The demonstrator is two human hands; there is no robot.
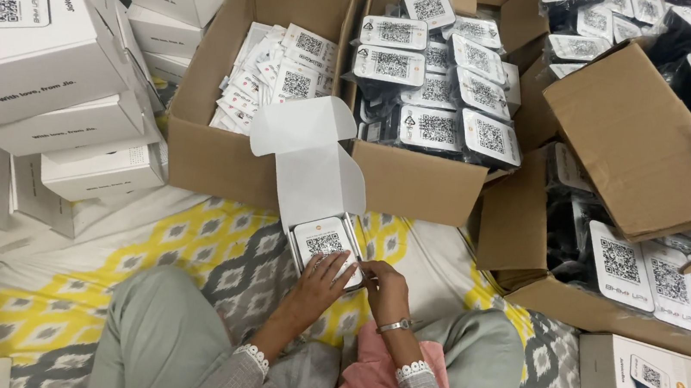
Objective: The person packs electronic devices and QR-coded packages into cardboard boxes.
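Note:
I sit cross-legged on a patterned sheet with a small open white box on the floor in front of me, its lid flap standing up. Inside lies a white device with a square code label. My left hand rests its fingers on the device's near edge. My right hand, with a silver bracelet at the wrist, touches the box's right near corner. Both hands press on the box and its contents rather than lifting them.
Ahead stand brown cartons: one with white cards, one with bagged devices. More cartons of devices are at the right. Stacks of closed white boxes rise at the left; two more lie at the right.

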